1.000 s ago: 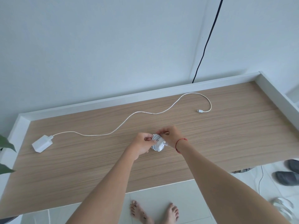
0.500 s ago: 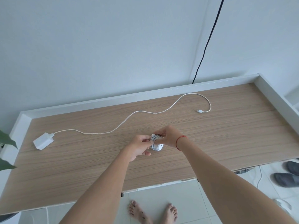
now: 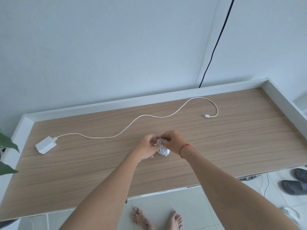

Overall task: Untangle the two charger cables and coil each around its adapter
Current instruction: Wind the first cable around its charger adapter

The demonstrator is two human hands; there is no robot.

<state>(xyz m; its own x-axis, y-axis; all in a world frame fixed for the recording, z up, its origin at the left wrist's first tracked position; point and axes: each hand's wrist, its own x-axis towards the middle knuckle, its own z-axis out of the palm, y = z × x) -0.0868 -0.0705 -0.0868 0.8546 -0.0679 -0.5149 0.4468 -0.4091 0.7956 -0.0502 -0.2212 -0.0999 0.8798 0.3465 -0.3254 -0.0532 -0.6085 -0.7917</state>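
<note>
Coiled charger [image 3: 163, 149] at mid-table [image 3: 232, 146], white cable wound tight round its adapter. The left hand [image 3: 147, 149] pinches its left side and the right hand [image 3: 174, 142] curls over the top, gripping it. Any print on it is too small to read. Far left of that bundle lies the second adapter [image 3: 45, 145], and its loose cable [image 3: 132, 125] snakes behind the hands to a plug [image 3: 206, 115] on the right. A black cord [image 3: 216, 45] runs down the wall behind, with slippers [image 3: 294, 187] on the floor to the right.
</note>
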